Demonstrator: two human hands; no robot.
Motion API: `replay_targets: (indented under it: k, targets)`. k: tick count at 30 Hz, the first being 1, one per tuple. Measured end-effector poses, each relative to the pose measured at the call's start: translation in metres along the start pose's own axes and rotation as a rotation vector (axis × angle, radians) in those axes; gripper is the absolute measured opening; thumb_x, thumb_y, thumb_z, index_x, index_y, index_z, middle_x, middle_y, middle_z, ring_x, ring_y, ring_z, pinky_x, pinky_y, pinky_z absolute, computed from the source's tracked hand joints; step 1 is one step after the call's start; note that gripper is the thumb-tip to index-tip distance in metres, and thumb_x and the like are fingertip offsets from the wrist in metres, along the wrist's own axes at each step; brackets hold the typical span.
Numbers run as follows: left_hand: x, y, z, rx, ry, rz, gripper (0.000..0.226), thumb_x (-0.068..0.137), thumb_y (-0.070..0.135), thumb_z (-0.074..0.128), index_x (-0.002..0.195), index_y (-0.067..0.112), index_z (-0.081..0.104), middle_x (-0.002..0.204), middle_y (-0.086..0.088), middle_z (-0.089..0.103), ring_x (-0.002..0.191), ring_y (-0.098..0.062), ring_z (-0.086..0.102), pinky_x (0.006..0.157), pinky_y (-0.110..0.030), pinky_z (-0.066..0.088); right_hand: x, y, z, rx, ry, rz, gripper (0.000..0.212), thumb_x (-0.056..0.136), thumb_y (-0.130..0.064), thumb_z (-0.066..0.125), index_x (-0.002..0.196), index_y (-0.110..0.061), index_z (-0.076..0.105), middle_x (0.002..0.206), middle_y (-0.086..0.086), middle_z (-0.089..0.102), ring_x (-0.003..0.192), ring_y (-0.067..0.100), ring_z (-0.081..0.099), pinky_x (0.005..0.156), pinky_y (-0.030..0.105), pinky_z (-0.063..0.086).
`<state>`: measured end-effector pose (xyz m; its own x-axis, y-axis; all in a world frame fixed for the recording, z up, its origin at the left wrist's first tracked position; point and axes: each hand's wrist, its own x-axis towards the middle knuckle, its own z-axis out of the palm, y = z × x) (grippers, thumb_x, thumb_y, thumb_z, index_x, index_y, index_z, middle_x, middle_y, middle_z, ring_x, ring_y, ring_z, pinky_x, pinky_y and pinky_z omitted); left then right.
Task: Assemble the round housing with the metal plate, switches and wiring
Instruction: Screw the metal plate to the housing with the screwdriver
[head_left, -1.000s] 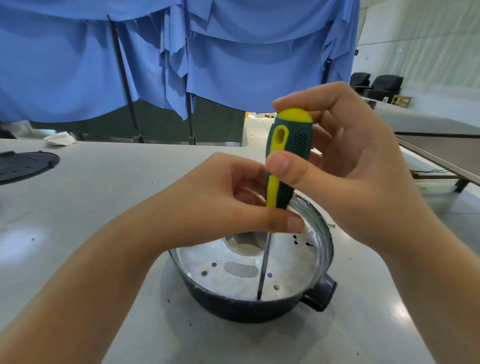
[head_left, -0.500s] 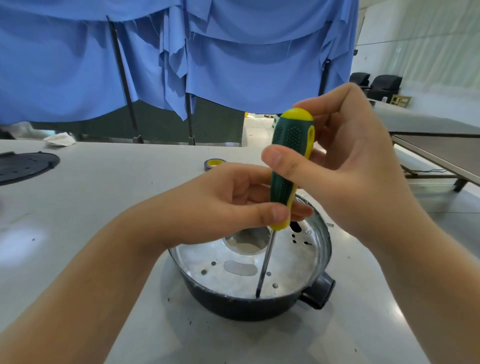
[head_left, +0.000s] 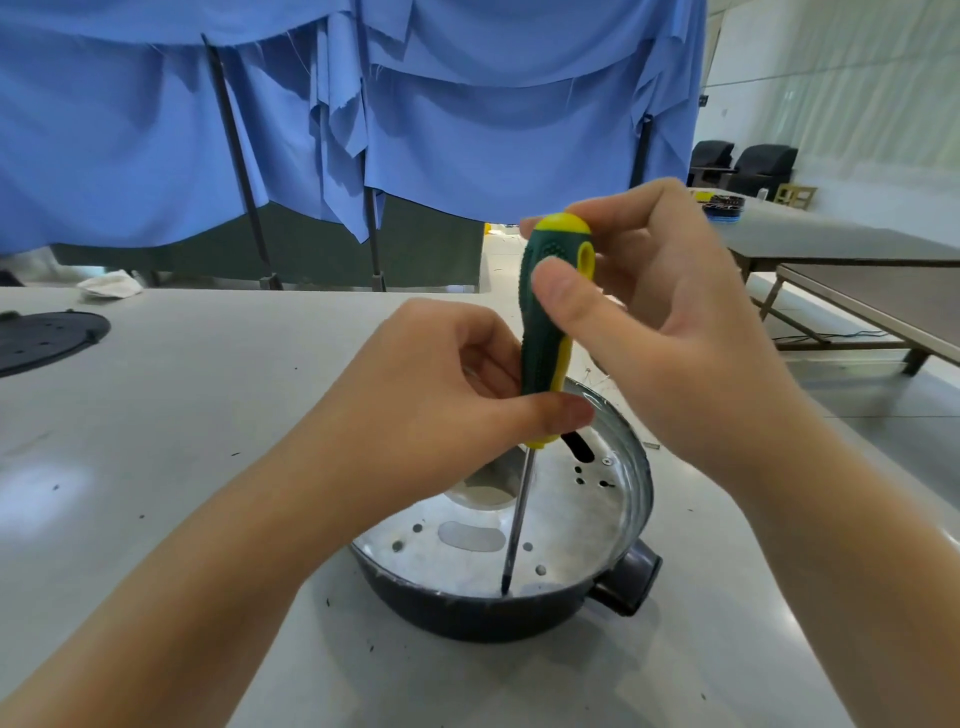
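The round housing stands on the tabletop, in front of the person and slightly right of centre, with the metal plate seated inside its rim.

1. Left hand: the fingers are curled around the lower end of the screwdriver handle, the thumb pressed across it. Use this grip only to steady the shaft; it should allow the handle to rotate.

2. Screwdriver: the shaft runs down nearly upright, and the tip meets the plate at its near edge. A screw head under the tip cannot be made out. Keep the shaft in line with the hole, because a tilted tip is likely to slip off.

3. Right hand: the fingers pinch the upper handle, thumb in front. Turn from here with steady downward pressure.

No switches or wiring are visible, so this step appears early in assembly.
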<state>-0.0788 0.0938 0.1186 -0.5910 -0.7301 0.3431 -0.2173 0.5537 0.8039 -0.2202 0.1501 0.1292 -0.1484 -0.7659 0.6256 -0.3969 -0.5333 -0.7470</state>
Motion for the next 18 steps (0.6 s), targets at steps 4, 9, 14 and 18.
replay_targets:
  k: [4, 9, 14, 18]
  targets:
    - [0.003, -0.001, -0.008, -0.094, -0.112, -0.041, 0.029, 0.061, 0.031, 0.084, 0.080, 0.011, 0.073, 0.067, 0.001, 0.074, 0.059, -0.008, 0.070, 0.048, -0.010, 0.046, 0.001, 0.000, -0.008, 0.154, -0.167, 0.023, 0.036, 0.089, -0.012, 0.050, 0.124, -0.018, 0.049, 0.119, 0.013, 0.063, 0.107, 0.024, 0.064, 0.094, 0.034, 0.053]
    - [0.005, -0.004, -0.019, -0.172, -0.314, -0.054, 0.040, 0.061, 0.033, 0.075, 0.097, 0.014, 0.073, 0.084, 0.000, 0.077, 0.080, -0.016, 0.074, 0.071, -0.021, 0.057, 0.002, 0.000, -0.010, 0.087, -0.240, -0.061, 0.044, 0.088, -0.006, 0.057, 0.129, -0.018, 0.051, 0.099, 0.000, 0.059, 0.092, 0.009, 0.060, 0.080, 0.021, 0.050]
    - [0.003, -0.007, -0.022, -0.307, -0.473, -0.045, 0.041, 0.073, 0.019, 0.067, 0.113, 0.010, 0.065, 0.103, -0.005, 0.075, 0.098, -0.019, 0.071, 0.086, -0.030, 0.056, 0.002, -0.002, -0.009, 0.050, -0.191, -0.097, 0.037, 0.079, -0.013, 0.071, 0.112, -0.023, 0.058, 0.092, -0.011, 0.058, 0.084, 0.005, 0.060, 0.074, 0.021, 0.051]
    - [0.003, -0.008, -0.020, -0.328, -0.498, -0.019, 0.032, 0.080, 0.009, 0.070, 0.111, 0.016, 0.064, 0.106, 0.001, 0.074, 0.103, -0.015, 0.069, 0.087, -0.027, 0.055, 0.001, -0.002, -0.004, 0.015, -0.108, -0.111, 0.037, 0.072, -0.015, 0.078, 0.103, -0.026, 0.059, 0.088, -0.012, 0.058, 0.079, 0.006, 0.060, 0.071, 0.021, 0.050]
